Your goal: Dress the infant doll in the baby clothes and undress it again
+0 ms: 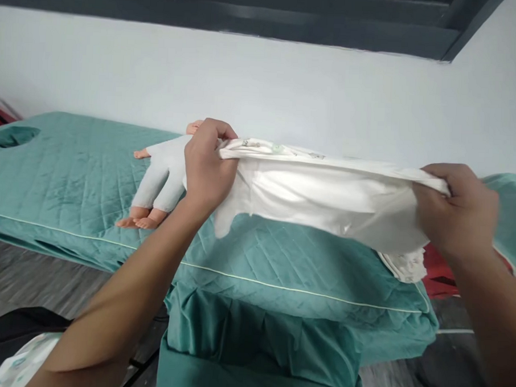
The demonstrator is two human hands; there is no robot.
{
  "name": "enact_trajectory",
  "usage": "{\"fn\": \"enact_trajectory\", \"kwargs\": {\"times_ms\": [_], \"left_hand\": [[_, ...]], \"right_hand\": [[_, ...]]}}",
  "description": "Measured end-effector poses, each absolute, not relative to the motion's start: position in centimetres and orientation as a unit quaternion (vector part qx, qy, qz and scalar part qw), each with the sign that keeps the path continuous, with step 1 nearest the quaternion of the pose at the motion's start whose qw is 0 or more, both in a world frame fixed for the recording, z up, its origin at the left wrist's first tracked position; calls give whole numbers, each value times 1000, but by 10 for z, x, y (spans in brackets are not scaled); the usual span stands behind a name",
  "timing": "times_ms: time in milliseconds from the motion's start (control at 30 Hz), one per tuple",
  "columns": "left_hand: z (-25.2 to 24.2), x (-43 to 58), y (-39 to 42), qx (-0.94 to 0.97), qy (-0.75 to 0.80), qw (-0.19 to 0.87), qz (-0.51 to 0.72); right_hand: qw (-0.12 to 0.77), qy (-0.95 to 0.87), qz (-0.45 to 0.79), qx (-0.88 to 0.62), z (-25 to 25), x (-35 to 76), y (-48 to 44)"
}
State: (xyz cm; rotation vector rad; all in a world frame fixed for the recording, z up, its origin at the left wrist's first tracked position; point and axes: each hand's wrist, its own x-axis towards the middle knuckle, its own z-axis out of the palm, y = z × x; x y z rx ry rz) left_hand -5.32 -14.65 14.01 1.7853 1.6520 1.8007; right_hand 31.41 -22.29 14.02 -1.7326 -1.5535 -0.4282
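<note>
A white cloth garment [318,190] with small printed figures along its top edge is stretched in the air above the green bed. My left hand [212,163] is closed on its left end, and my right hand [458,208] grips the right end. Behind my left hand and forearm, a baby doll [165,166] in a pale grey-white suit lies on the bed, its feet toward the near edge. Most of the doll's head is hidden by my left hand.
The quilted green bed [71,174] runs along a white wall [118,67] under a dark window frame [248,16]. Folded white cloth [404,265] lies at its right end. A green stool or chair [259,353] stands in front. Patterned cloth [24,357] is at the lower left.
</note>
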Motion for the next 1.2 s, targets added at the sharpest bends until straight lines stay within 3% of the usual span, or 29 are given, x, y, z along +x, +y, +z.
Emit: {"fn": "enact_trajectory", "kwargs": {"times_ms": [67,267,367,500,767,967,1200], "left_hand": [[130,-56,-139,682,517,44,515],[67,-40,-110,729,606,-60,313],[26,-13,-119,770,592,-67,228],[-14,19,-135,825,548,33,137],[-26,17,-96,731,664,41,149],[-29,28,-89,710,668,70,214],[-29,43,-71,729,642,33,235]], "right_hand": [[356,-610,-136,-695,131,318,-217],[148,-653,-91,-737,77,286,-170],[148,-708,-100,-683,32,244,-154],[181,-754,52,-630,-22,195,-143],[124,-673,57,-727,-48,182,-117],[226,-667,20,-709,-49,185,-109],[251,-669,30,-699,-45,204,-91]]}}
